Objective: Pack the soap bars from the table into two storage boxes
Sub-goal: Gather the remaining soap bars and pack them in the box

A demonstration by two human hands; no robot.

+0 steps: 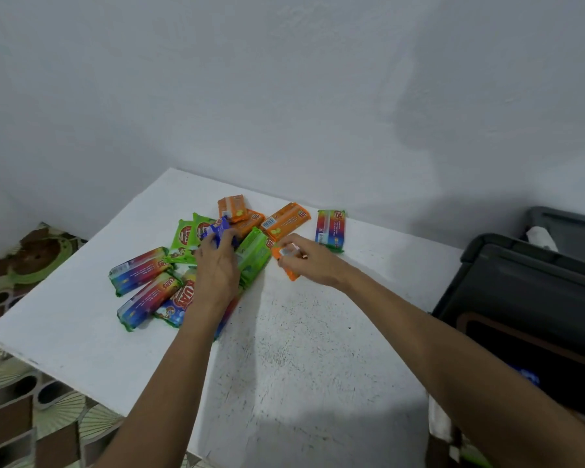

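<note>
The soap bars (139,270) lie in a loose heap on the white worktop (318,349), in green, orange, blue and rainbow wrappers, several overlapping. The left hand (217,268) reaches into the middle of the heap, its fingers (228,235) curled round a blue soap bar (221,228) towards the heap's far side. The right hand (313,261) is just to the right of the heap, its fingers bent round an orange soap bar (291,274) that shows at both sides of the hand; whether this bar is off the worktop I cannot tell. One rainbow soap bar (330,231) lies apart near the far edge. To the right of the worktop stands the nearer storage box (527,292), dark, with the farther storage box (574,228) behind it.
</note>
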